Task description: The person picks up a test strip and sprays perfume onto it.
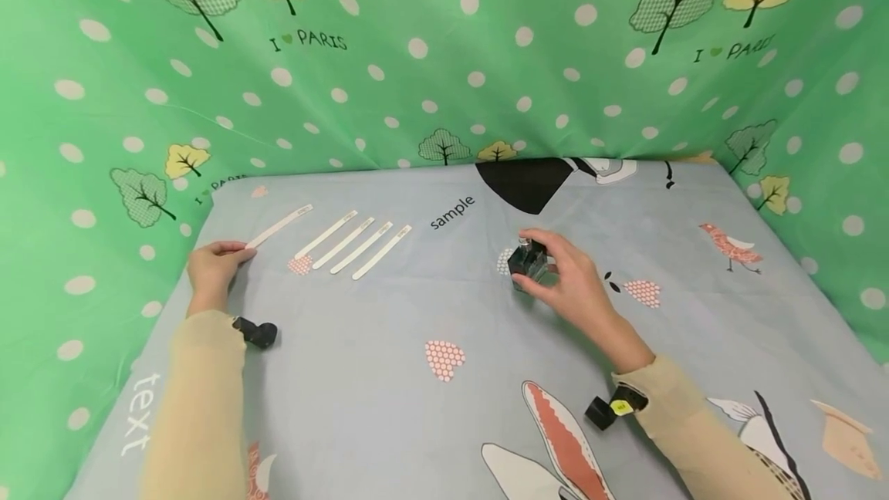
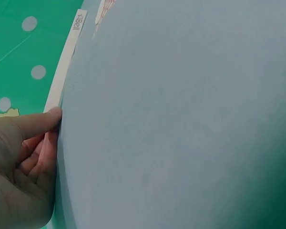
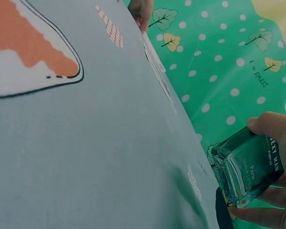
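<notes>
Between thumb and fingers my left hand (image 1: 215, 272) pinches the near end of a white perfume test strip (image 1: 281, 225), whose far end carries small writing (image 2: 79, 21). My right hand (image 1: 583, 284) grips a dark green glass perfume bottle (image 1: 525, 262), with a fingertip at the sprayer on top. In the right wrist view the bottle (image 3: 250, 167) shows the lettering "SEXY MAN" and "Paris". Several more white test strips (image 1: 382, 251) lie slanted side by side on the bed-sheet-like cloth, to the right of the pinched one.
A grey-blue printed cloth (image 1: 361, 376) covers the table, with hearts, a bird and words on it. Green dotted curtains (image 1: 444, 45) hang behind and at the sides. Each wrist wears a black camera, one on the left (image 1: 257, 332) and one on the right (image 1: 614, 406).
</notes>
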The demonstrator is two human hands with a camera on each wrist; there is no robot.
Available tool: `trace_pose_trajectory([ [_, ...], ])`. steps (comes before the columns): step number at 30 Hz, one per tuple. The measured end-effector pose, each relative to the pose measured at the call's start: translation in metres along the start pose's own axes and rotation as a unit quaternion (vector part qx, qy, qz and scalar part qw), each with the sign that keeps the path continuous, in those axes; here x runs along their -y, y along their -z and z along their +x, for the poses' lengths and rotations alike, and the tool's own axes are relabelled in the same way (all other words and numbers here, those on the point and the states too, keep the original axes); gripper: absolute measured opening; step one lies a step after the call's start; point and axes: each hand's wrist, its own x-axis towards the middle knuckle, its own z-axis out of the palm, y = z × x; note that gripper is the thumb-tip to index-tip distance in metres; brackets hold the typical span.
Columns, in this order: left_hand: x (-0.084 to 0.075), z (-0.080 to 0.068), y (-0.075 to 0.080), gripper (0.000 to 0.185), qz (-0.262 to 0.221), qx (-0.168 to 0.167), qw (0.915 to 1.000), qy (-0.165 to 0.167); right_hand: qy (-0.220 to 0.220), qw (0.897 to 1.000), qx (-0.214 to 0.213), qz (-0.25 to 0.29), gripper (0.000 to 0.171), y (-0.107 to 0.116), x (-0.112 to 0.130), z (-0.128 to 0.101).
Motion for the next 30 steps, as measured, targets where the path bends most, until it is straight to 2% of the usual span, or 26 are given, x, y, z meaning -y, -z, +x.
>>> trace_pose_trajectory([
  [5, 0.0, 0.0, 0.001, 0.024, -0.012, 0.014, 0.9998, -0.005, -0.005, 1.0, 0.001, 0.01, 0.064, 0.001, 0.004, 0.002],
  [8, 0.001, -0.001, 0.001, 0.007, -0.056, 0.029, 0.998, -0.006, -0.011, 1.0, 0.006, 0.011, 0.063, 0.001, 0.006, 0.001],
  [9, 0.0, -0.002, 0.001, 0.006, -0.075, 0.035, 0.9965, -0.008, -0.013, 1.0, 0.007, 0.01, 0.063, 0.002, 0.006, 0.001],
  [13, -0.002, -0.01, 0.0, 0.02, -0.147, 0.048, 0.9879, -0.012, -0.013, 1.0, 0.01, 0.002, 0.063, 0.003, 0.008, 0.002],
  [18, -0.008, -0.022, 0.0, 0.005, -0.182, 0.06, 0.9811, -0.023, -0.013, 1.0, 0.012, 0.0, 0.064, 0.004, 0.008, 0.004],
  [20, -0.011, -0.025, 0.0, 0.005, -0.2, 0.068, 0.9769, -0.034, -0.013, 1.0, 0.011, 0.001, 0.064, 0.004, 0.008, 0.005],
  [25, -0.021, -0.033, 0.001, 0.006, -0.209, 0.092, 0.972, -0.057, -0.013, 1.0, 0.014, 0.003, 0.064, 0.004, 0.009, 0.006],
  [30, -0.032, -0.046, -0.005, 0.016, -0.173, 0.123, 0.9709, -0.111, -0.017, 1.0, 0.015, 0.004, 0.064, 0.003, 0.009, 0.008],
])
